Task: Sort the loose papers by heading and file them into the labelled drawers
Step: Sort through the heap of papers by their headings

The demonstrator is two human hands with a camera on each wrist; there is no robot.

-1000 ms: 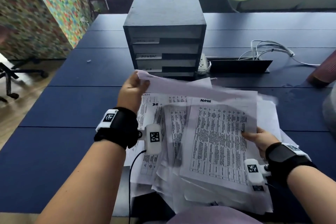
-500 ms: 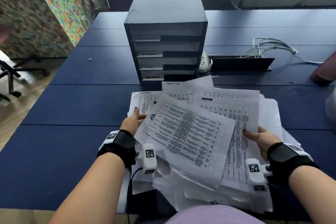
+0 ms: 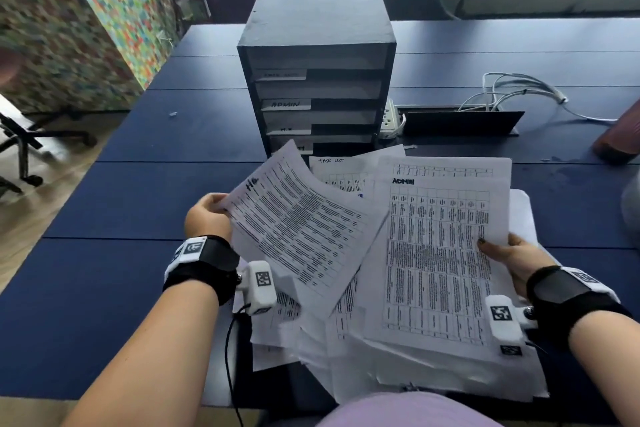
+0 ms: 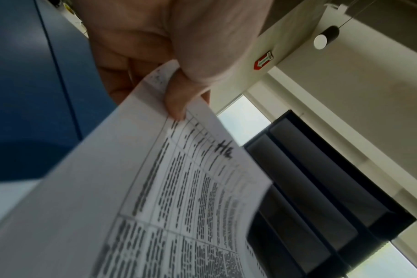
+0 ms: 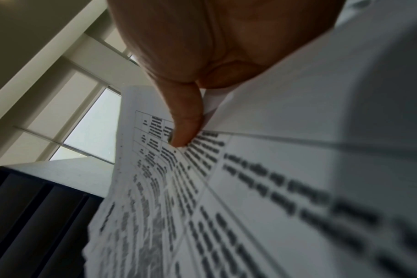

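A dark drawer unit (image 3: 317, 55) with labelled drawers stands mid-table; one label reads ADMIN (image 3: 285, 104). My left hand (image 3: 207, 215) pinches the corner of a printed sheet (image 3: 298, 225) with a short handwritten heading, lifted and tilted above the pile; the left wrist view shows the thumb (image 4: 179, 101) on top of that sheet (image 4: 155, 197). My right hand (image 3: 509, 253) holds the right edge of the ADMIN-headed sheet (image 3: 440, 253), thumb (image 5: 183, 120) pressed on its print. Under both lies a loose paper pile (image 3: 346, 357), with a TASK LIST sheet (image 3: 332, 170) showing behind.
A power strip (image 3: 390, 118) and a raised cable flap (image 3: 460, 121) sit right of the drawers, with white cables (image 3: 512, 90) behind. A reddish object (image 3: 620, 135) stands at the right table edge. Chairs stand beyond the blue table (image 3: 138, 201); a patterned screen (image 3: 86, 10) is on the left.
My left hand brought the sheet down from in front of the drawers, then raised it again to the left, tilted. The right hand kept hold of the ADMIN sheet.
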